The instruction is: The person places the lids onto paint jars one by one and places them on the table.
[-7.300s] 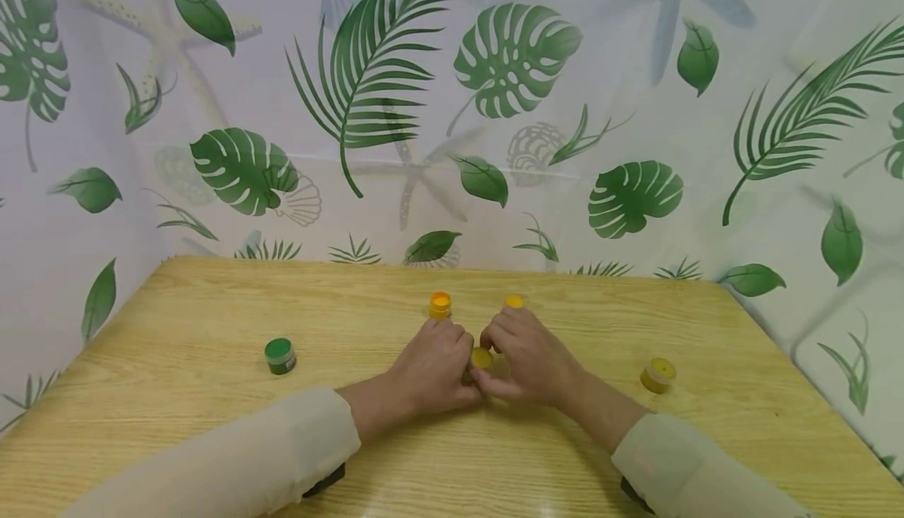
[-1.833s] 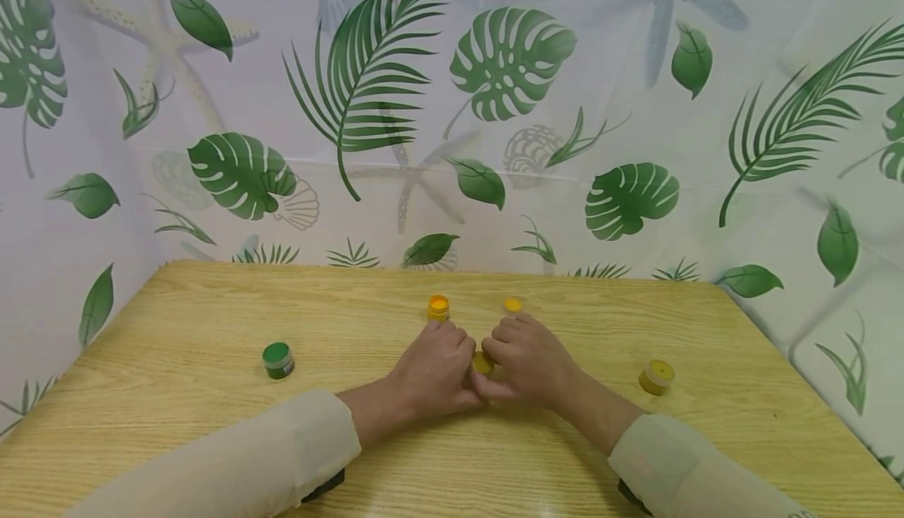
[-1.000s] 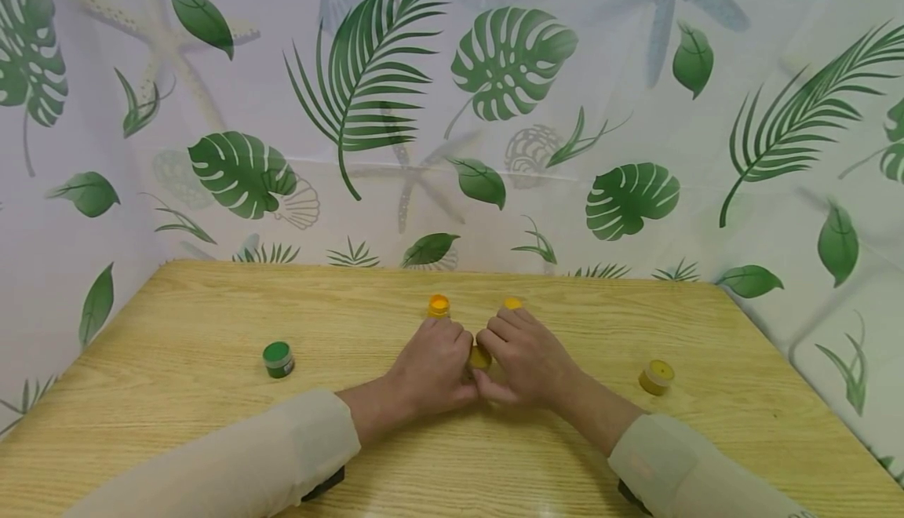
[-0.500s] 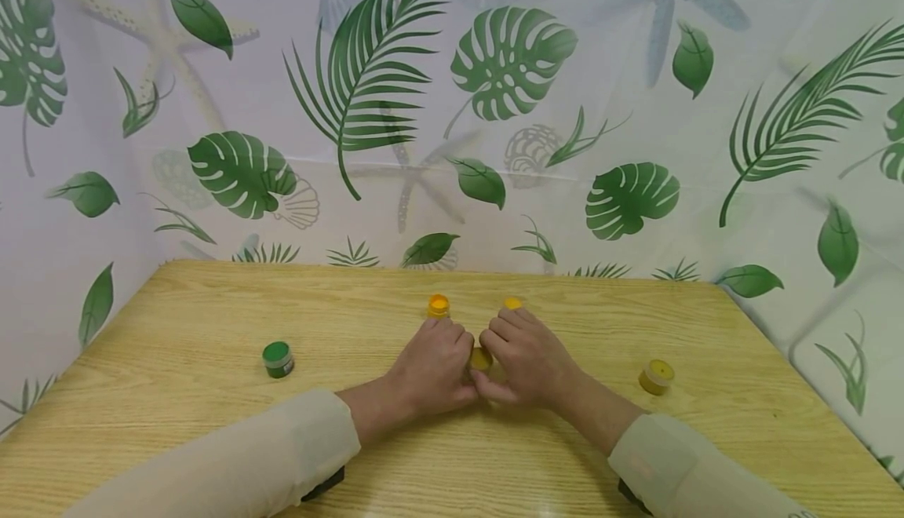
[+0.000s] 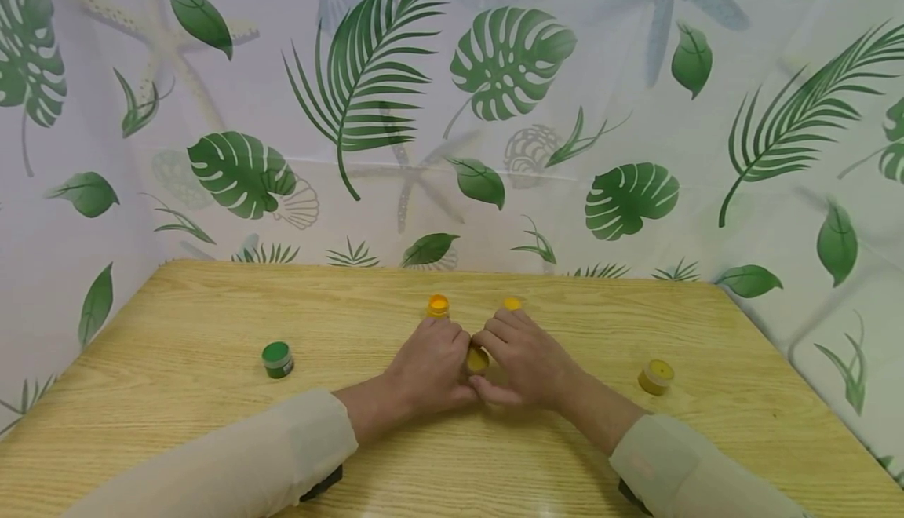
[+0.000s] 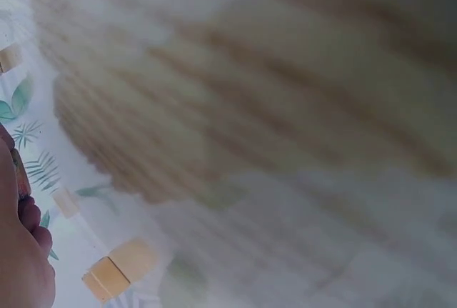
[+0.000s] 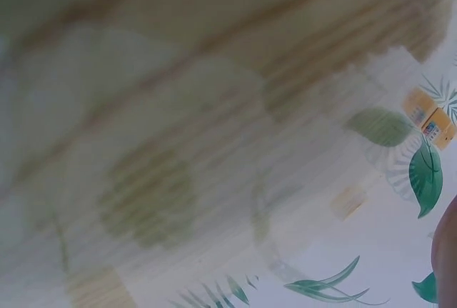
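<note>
At the middle of the table in the head view, a small yellow-topped paint jar (image 5: pixel 478 359) sits between the two hands. My left hand (image 5: pixel 434 365) grips it from the left with curled fingers. From the other side my right hand (image 5: pixel 526 361) holds it, fingers bent over the far rim and thumb at the near edge. Most of the jar's side is hidden by the hands. Just beyond the left knuckles stands an orange paint jar (image 5: pixel 438 305). A yellow jar (image 5: pixel 512 304) shows partly behind the right hand. Only part of the left hand (image 6: pixel 28 251) enters the left wrist view.
A green paint jar (image 5: pixel 278 359) stands to the left on the wooden table (image 5: pixel 452 463). Off to the right is an ochre jar (image 5: pixel 657 377). A leaf-printed sheet (image 5: pixel 395 212) hangs behind the table's far edge.
Both hands stay around the jar and have shifted slightly left. The right fingers have bent in closer over it than several seconds ago. The jar's top shows more than half a second ago.
</note>
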Motion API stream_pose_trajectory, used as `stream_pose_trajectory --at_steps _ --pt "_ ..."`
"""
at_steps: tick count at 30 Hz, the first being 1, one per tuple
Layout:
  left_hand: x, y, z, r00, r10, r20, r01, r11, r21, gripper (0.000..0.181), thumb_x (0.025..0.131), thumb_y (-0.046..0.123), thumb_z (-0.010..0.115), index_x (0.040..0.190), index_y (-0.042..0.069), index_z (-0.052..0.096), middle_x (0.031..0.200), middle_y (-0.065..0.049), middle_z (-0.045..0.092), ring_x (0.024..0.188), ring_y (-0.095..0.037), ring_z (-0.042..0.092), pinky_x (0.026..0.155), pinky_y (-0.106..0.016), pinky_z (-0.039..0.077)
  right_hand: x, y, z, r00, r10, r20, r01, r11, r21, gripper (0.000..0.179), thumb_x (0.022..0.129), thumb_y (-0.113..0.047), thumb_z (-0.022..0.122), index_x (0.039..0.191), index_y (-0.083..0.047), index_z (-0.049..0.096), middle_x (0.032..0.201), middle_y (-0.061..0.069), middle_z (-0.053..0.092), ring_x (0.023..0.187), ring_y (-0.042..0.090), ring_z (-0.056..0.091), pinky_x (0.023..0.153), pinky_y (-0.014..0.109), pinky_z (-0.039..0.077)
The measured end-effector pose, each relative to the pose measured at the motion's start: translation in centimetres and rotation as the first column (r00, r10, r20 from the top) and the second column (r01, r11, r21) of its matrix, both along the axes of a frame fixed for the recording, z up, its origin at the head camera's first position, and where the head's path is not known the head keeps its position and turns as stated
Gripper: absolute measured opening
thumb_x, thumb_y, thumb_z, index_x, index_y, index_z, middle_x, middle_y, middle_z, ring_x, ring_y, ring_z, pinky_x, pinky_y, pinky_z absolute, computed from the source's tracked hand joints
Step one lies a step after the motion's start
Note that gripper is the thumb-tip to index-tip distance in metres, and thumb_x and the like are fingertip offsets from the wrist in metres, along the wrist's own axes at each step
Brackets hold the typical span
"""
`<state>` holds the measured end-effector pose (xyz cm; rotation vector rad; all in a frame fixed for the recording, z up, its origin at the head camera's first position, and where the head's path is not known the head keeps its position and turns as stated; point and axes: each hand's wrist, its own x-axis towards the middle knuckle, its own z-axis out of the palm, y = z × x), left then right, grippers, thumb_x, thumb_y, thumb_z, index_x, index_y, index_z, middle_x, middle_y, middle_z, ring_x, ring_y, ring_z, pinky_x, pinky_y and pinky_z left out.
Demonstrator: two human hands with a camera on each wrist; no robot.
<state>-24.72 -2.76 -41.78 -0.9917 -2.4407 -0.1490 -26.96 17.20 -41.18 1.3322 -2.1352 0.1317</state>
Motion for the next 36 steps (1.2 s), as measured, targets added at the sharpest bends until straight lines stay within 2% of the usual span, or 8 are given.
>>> stream_pose_trajectory --at_steps 6,21,36 --pt "-0.1 0.03 -0.12 1.0 -0.012 0.005 0.012 1.0 0.001 0.042 0.081 0.055 0.071 0.078 0.014 0.06 0.07 0.004 0.054 0.071 -0.013 0.052 0.073 -0.029 0.041 -0.03 0.13 -0.07 1.0 0.024 0.018 -0.025 1.0 0.01 0.031 0.08 -0.036 0.065 0.096 -0.009 0.065 0.086 -0.001 0.059 0.081 0.016 0.048 0.077 0.032 0.042" --pt "-0.12 0.2 -0.03 1.0 -0.019 0.022 0.02 0.999 -0.036 0.042 0.081 0.055 0.07 0.08 0.014 0.061 0.072 0.005 0.053 0.072 -0.013 0.049 0.073 -0.027 0.038 -0.1 0.18 -0.02 1.0 0.011 -0.007 -0.011 1.0 0.022 0.03 0.084 -0.041 0.061 0.086 -0.012 0.06 0.079 -0.002 0.053 0.077 0.017 0.046 0.074 0.031 0.041" --pt "0.05 0.14 -0.01 0.999 -0.042 -0.001 0.041 0.997 -0.061 0.043 0.08 0.057 0.07 0.078 0.015 0.058 0.071 0.006 0.051 0.071 -0.012 0.048 0.071 -0.026 0.036 -0.22 0.09 -0.13 1.0 0.012 -0.017 -0.011 0.999 0.034 0.034 0.087 -0.046 0.059 0.078 -0.014 0.055 0.071 -0.005 0.045 0.072 0.015 0.041 0.073 0.03 0.038"
